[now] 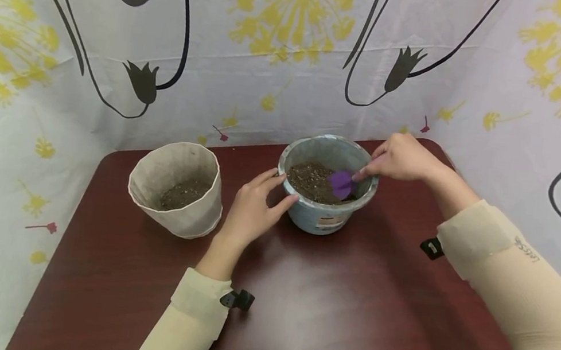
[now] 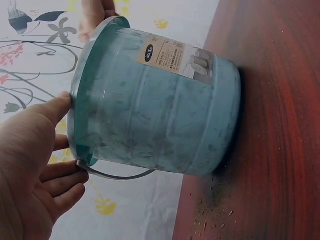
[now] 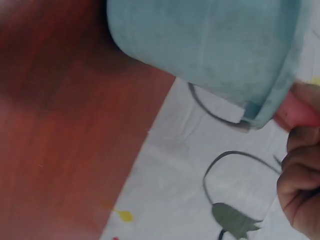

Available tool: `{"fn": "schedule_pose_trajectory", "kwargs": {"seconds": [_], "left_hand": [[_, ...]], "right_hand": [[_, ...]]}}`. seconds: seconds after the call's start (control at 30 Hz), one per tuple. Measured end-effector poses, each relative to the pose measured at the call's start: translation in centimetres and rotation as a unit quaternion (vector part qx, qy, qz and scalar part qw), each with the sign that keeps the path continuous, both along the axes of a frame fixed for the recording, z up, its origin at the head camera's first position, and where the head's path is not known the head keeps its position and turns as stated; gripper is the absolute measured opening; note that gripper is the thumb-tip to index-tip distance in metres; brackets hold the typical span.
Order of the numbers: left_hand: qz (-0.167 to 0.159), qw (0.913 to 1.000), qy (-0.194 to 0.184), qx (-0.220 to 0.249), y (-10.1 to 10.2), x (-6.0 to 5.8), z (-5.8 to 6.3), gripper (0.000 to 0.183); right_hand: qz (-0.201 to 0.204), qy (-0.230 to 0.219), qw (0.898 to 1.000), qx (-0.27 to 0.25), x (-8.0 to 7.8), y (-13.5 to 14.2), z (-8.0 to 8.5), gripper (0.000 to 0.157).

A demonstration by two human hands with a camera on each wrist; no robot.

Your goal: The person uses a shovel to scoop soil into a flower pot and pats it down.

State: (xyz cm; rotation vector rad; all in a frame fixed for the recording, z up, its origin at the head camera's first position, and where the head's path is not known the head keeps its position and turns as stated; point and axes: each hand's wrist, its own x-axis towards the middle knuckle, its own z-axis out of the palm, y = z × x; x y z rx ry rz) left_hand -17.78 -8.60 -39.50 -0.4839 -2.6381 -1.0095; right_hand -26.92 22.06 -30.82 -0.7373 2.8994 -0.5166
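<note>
A blue-green plastic bucket [image 1: 321, 217] stands on the table with dark soil [image 1: 311, 181] inside. My left hand [image 1: 254, 209] touches its near left rim, thumb and fingertips spread apart along the edge. In the left wrist view, the thumb [image 2: 59, 106] rests at the rim and the lower fingers bend loosely beside the wire handle [image 2: 122, 177]. Over the right rim reaches my right hand [image 1: 398, 158], gripping a small purple trowel [image 1: 340, 184] whose blade is down at the soil. The right wrist view shows curled fingers [image 3: 302, 167] around its pinkish-looking handle [image 3: 295, 112].
A whitish pot [image 1: 190, 214] with some soil [image 1: 185, 194] in its bottom stands left of the bucket. Soil crumbs [image 2: 212, 212] lie on the dark red table [image 1: 317, 306] by the bucket's base. A patterned cloth [image 1: 279, 94] hangs behind and around the table.
</note>
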Motion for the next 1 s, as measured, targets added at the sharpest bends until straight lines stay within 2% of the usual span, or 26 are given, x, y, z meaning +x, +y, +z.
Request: {"fn": "schedule_pose_trajectory", "kwargs": {"seconds": [0.07,0.2,0.27,0.4,0.53,0.6,1.0], "left_hand": [[0.001,1.0,0.003,0.002,0.0,0.0,-0.1,0.058],[0.001,0.9999,0.008,0.007,-0.1,0.0,-0.1,0.058],[0.001,0.9999,0.009,0.007,-0.1,0.0,-0.2,0.058],[0.0,0.9999,0.008,0.006,0.0,-0.1,-0.2,0.058],[-0.001,1.0,0.007,0.004,0.0,0.0,-0.3,0.058],[-0.001,1.0,0.008,0.004,0.0,0.0,-0.3,0.058],[0.002,0.9999,0.012,-0.003,-0.1,0.1,-0.3,0.057]], "right_hand": [[-0.001,0.011,0.999,-0.035,0.7,0.3,-0.8,0.006],[-0.009,0.043,0.997,-0.07,2.0,0.0,-2.0,0.007],[-0.018,0.045,0.996,-0.078,2.4,-0.2,-2.3,0.007],[-0.069,0.007,0.993,-0.092,2.8,-0.4,-2.2,0.013],[-0.133,-0.045,0.985,-0.101,3.2,-0.5,-2.2,0.021],[-0.151,-0.06,0.981,-0.107,3.3,-0.4,-2.1,0.026],[-0.203,-0.092,0.96,-0.172,4.1,0.3,-2.6,0.043]]}}
